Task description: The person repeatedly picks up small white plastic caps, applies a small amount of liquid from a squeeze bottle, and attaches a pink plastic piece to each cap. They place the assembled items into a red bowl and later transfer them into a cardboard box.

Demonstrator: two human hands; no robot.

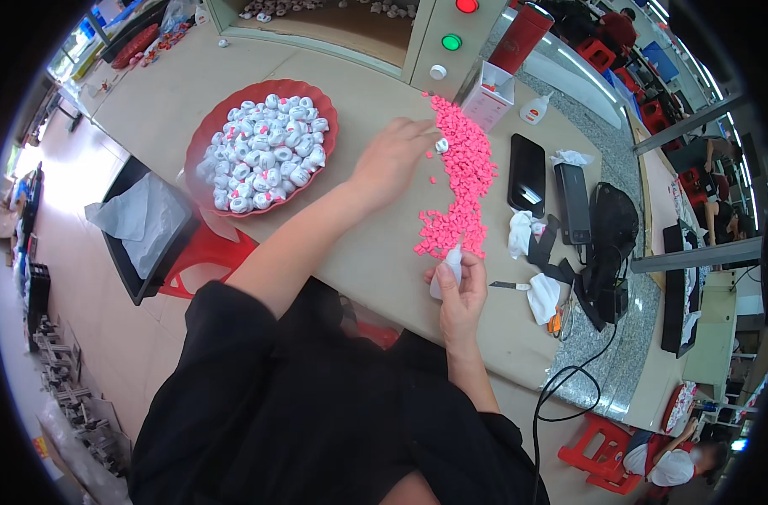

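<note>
My left hand reaches across the table to the pile of small pink pieces, fingers pinched at a small white round piece with dark marks. Its thumb is mostly hidden. Closer to me, my right hand is wrapped round a small white squeeze bottle, its thin nozzle pointing up at the near end of the pile. Left of my left hand stands a red scalloped bowl heaped with white round pieces, several with pink bits on them.
Right of the pile lie a black phone, a dark power bank, a blade, crumpled tissues and a black cable. A white box, red canister and another bottle stand behind. A cabinet borders the far edge.
</note>
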